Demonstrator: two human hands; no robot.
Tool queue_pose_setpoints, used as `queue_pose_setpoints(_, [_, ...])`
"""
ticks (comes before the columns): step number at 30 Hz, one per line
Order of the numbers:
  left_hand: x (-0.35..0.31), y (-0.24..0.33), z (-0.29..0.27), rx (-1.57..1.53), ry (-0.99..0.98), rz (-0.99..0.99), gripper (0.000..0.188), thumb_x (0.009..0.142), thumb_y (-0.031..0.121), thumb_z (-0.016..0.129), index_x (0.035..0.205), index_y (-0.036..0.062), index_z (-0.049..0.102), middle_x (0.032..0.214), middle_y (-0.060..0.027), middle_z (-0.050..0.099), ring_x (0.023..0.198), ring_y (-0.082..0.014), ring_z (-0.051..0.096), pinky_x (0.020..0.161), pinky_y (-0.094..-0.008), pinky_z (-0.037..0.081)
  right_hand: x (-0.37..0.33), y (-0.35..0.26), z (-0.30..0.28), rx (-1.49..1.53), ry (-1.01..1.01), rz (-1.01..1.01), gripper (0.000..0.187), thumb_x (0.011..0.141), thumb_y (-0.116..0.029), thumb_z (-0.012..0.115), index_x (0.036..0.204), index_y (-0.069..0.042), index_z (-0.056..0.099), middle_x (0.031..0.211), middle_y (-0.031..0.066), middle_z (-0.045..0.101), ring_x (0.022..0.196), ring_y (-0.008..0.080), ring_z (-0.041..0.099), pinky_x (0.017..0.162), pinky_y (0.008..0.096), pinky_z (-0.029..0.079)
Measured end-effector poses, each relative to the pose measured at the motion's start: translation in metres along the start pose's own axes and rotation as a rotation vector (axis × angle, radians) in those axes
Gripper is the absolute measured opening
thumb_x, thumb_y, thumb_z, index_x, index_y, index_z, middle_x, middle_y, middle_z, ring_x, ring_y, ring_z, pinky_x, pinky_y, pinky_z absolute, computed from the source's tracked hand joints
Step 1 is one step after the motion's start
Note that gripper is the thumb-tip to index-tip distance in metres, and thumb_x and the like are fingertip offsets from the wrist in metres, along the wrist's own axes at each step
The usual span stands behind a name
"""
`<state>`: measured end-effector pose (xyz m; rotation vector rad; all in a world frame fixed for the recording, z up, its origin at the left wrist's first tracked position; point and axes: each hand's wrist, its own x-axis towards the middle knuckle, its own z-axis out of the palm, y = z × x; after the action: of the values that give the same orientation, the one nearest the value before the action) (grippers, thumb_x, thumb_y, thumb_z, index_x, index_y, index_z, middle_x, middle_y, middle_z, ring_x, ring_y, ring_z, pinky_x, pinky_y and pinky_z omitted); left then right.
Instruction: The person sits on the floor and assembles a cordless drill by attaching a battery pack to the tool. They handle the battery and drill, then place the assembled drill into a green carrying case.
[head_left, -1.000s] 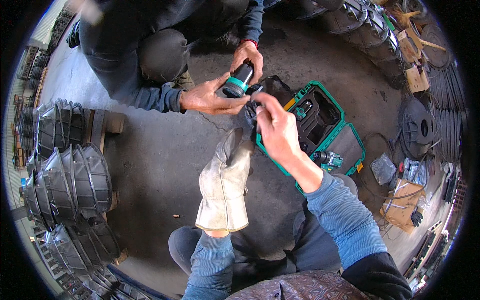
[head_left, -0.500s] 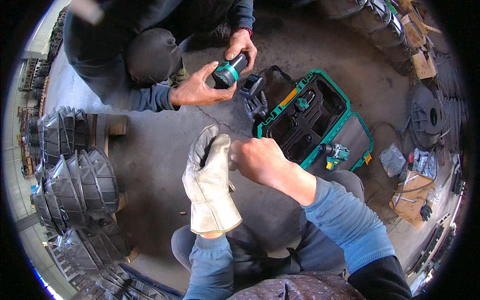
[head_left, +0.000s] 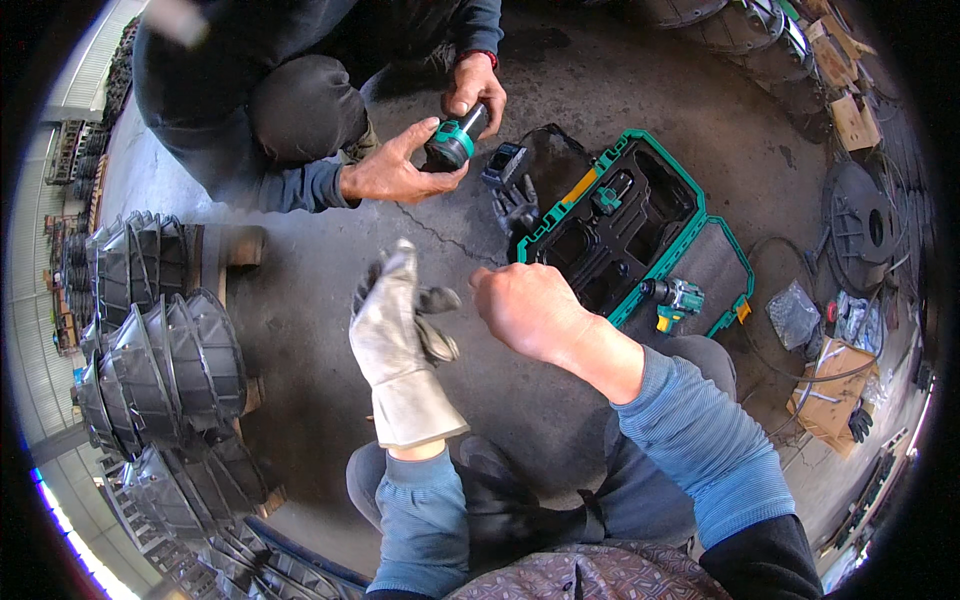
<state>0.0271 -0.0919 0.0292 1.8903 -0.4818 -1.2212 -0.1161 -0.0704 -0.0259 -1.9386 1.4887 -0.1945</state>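
My left hand wears a cream leather work glove (head_left: 392, 340) with a long cuff. Its fingers are spread and hold nothing; dark patches show on the glove's fingers. Just right of it is my bare right hand (head_left: 532, 312), closed with the back of the hand up, apart from the glove. The curled fingers hide whatever is in them, if anything. Beyond my right hand an open green-and-black tool case (head_left: 660, 262) lies on the floor. A green cordless drill (head_left: 678, 302) rests on its lid, near my right forearm.
Across from me a co-worker's hands (head_left: 405, 168) hold a green-and-black cylindrical tool part (head_left: 452, 142). A dark glove (head_left: 516, 204) and a black battery-like block (head_left: 504, 162) lie by the case. Finned metal drums (head_left: 170, 365) stand left; cardboard (head_left: 832, 385) lies right.
My right hand has come away from the glove, leaving a gap. My left hand has turned and shifted slightly left, its gloved fingers spreading. The co-worker's hands barely moved.
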Motion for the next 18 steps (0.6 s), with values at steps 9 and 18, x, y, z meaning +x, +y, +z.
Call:
queue_pose_setpoints(9, [0.007,-0.022,-0.035,-0.863,-0.417,-0.083,0.059,0.097,0.065,0.060,0.111,0.0095,0.073,0.105,-0.0112,0.074,0.069,-0.0161,0.058,0.064,-0.0287,0.049,-0.007,-0.001,-0.016,0.565,0.012,-0.024,0.027,0.098,-0.025,0.062,0.102,0.001,0.070,0.080,0.0188,0.072,0.074,0.0301,0.073,0.071,0.0416,0.056])
queue_pose_setpoints(18, [-0.021,-0.024,-0.020,-0.838,-0.451,0.032,0.065,0.103,0.064,0.050,0.136,0.0081,0.056,0.124,-0.0112,0.068,0.103,-0.0268,0.068,0.100,-0.0445,0.053,-0.017,-0.017,-0.007,0.737,0.195,-0.253,0.034,0.087,-0.023,0.079,0.107,0.000,0.064,0.093,0.0220,0.072,0.083,0.0402,0.071,0.072,0.0442,0.056])
